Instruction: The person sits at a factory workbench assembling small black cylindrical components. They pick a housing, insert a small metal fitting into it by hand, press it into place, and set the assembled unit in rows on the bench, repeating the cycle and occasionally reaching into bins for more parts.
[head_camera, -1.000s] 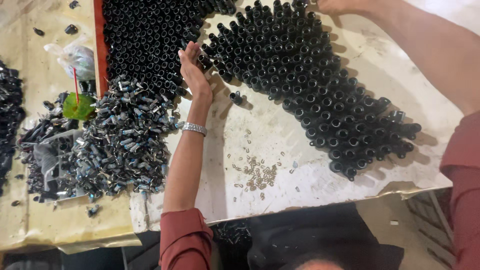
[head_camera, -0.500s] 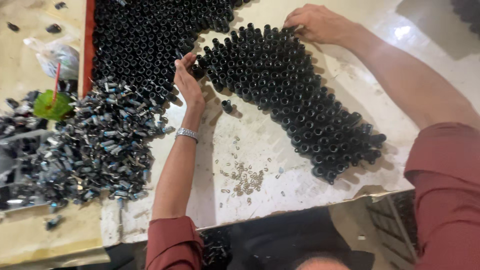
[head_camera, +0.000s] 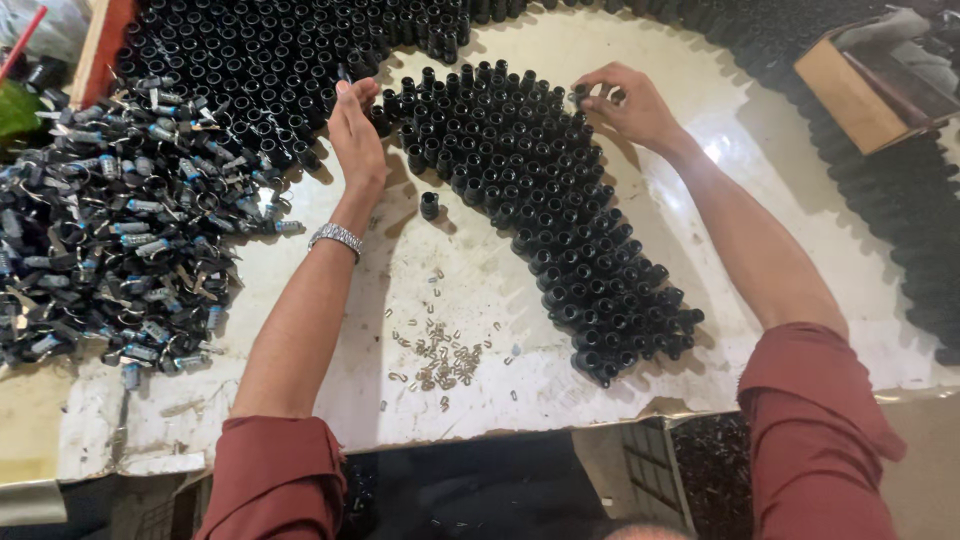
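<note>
Open-fingered, the left hand (head_camera: 355, 130) and right hand (head_camera: 625, 103) press opposite sides of a curving cluster of upright black caps (head_camera: 545, 205) on the worktable (head_camera: 720, 190), small, stiff, probably light pieces best corralled sideways.

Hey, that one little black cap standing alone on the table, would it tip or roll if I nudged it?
The lone black cap stands upright and apart from the packed cluster of caps, with nothing bracing it, so a nudge probably tips it. It looks round, so once down it may roll. It seems small and likely light, so it would probably slide easily on the pale tabletop.
</note>
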